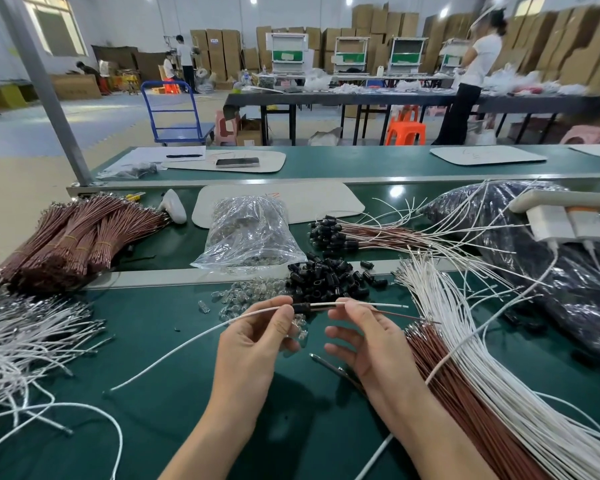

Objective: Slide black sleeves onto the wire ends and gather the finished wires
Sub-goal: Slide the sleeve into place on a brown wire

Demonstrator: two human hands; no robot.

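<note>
Grip of left hand (253,344) closed in a pinch, thumb against forefinger, on white wire (187,339) right at the left mouth of black sleeve (300,307), fingertips touching it. Rest of that wire trailing down-left across green worktop (153,427). Grip of right hand (364,344) pinched on the white wire together with thin brown wire (400,315) just right of the sleeve, lower fingers loose; both tips poking out past the fingers to the right. Sleeve up in the air between the hands, in front of loose sleeve pile (326,275). Step in hand, by the look: threading, with sleeve on the pair but probably not yet home. Next move, likely: hold wires steady with right, slide sleeve along with left. Small bore, so wires kept straight and side by side, no kinking. Then across to finished wires (361,233), lying sleeved beyond the pile. Plenty of unsleeved wires (482,368) at right; job judged far from done.
</note>
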